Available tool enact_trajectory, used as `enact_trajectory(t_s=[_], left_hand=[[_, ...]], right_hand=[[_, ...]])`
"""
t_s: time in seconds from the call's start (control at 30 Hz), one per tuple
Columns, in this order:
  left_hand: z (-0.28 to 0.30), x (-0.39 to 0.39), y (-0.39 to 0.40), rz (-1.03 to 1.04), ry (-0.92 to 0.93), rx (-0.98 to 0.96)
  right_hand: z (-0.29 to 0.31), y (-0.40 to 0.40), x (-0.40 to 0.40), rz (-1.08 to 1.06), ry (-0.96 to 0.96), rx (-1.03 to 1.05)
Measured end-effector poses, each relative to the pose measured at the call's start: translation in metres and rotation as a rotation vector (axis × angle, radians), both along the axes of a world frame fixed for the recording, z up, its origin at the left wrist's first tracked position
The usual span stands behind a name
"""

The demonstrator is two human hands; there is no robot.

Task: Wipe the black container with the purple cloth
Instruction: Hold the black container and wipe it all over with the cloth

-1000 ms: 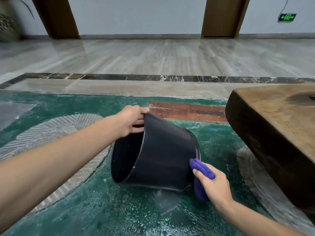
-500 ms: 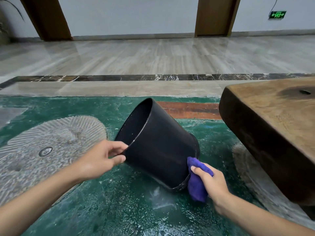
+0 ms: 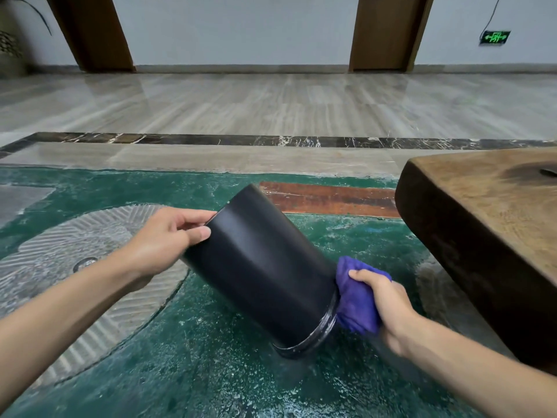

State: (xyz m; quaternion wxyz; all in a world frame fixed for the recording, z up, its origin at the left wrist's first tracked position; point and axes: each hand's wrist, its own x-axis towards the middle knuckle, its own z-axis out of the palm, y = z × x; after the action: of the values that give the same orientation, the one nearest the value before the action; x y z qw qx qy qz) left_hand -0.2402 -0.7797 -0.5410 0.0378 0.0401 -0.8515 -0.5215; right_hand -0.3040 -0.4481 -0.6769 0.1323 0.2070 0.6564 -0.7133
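A black container [image 3: 259,267], round and tapered, lies tilted on the wet green floor with its bottom edge down at the lower right and its mouth turned away to the upper left. My left hand [image 3: 162,239] pinches the container's rim. My right hand [image 3: 388,303] grips a bunched purple cloth [image 3: 355,297] and presses it against the container's underside. The container's inside is hidden from this angle.
A thick dark wooden slab [image 3: 488,236] juts in on the right, close to my right hand. The green floor [image 3: 211,372] is wet and speckled. A grey ribbed round patch with a small drain [image 3: 86,263] lies under my left arm. Polished stone floor and two wooden doors lie beyond.
The container has rolled, so its mouth now faces away from me. My left hand moved up and re-gripped the rim. My right hand stays with the cloth at the base.
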Motion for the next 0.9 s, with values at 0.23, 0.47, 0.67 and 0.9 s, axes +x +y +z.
enact_trajectory(t_s=[0.23,0.47,0.67,0.9], left_hand=[[-0.002,-0.002,-0.005,0.012,-0.117,0.260],[0.004,-0.023,0.012,-0.021,-0.177,0.379],[0.017,-0.045,0.024,0.247,-0.126,0.344],[0.015,-0.057,0.009,0.314,-0.131,0.374]], right_hand=[[0.026,-0.015,-0.038,-0.018,0.045,0.116],[0.055,-0.045,-0.061,0.189,0.273,0.482],[0.069,-0.063,-0.039,0.417,0.617,0.713],[0.034,-0.062,0.021,0.419,0.868,0.679]])
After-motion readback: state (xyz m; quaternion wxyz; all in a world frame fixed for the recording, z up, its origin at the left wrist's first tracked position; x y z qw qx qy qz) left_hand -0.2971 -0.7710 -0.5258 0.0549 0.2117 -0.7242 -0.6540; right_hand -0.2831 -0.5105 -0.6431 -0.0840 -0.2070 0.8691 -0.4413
